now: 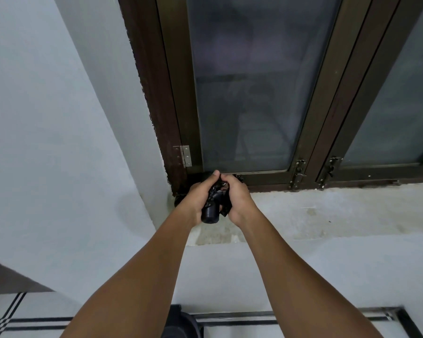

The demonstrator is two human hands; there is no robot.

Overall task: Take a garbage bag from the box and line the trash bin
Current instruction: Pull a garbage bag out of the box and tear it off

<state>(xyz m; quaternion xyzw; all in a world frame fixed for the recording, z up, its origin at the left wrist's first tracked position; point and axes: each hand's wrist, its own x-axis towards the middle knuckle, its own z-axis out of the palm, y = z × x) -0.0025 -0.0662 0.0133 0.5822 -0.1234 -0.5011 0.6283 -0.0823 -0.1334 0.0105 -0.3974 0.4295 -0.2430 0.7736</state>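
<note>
Above the pale window sill (pixel 327 211), a big window (pixel 249 93) with dark brown frames and frosted glass fills most of the view, and a white wall (pixel 47 142) stands at the left. Both arms reach forward to the left corner of the sill. No box and no trash bin can be identified with certainty; only a dark object shows at the bottom edge, too cut off to name.

Between the two hands is a roll of garbage bags (pixel 211 211), black and shiny, held just over the sill. The left hand (pixel 200 193) has its fingers curled around the body of the roll. The right hand (pixel 237 193) is also closed, and it grips the loose, wrinkled end of black plastic at the top of the roll.

The step in hand seems to be separating one bag from the roll. To do it well, I think the left hand should keep the roll steady while the right hand pulls the free end away evenly, so the thin plastic tears at the perforation line and not across the bag.
</note>
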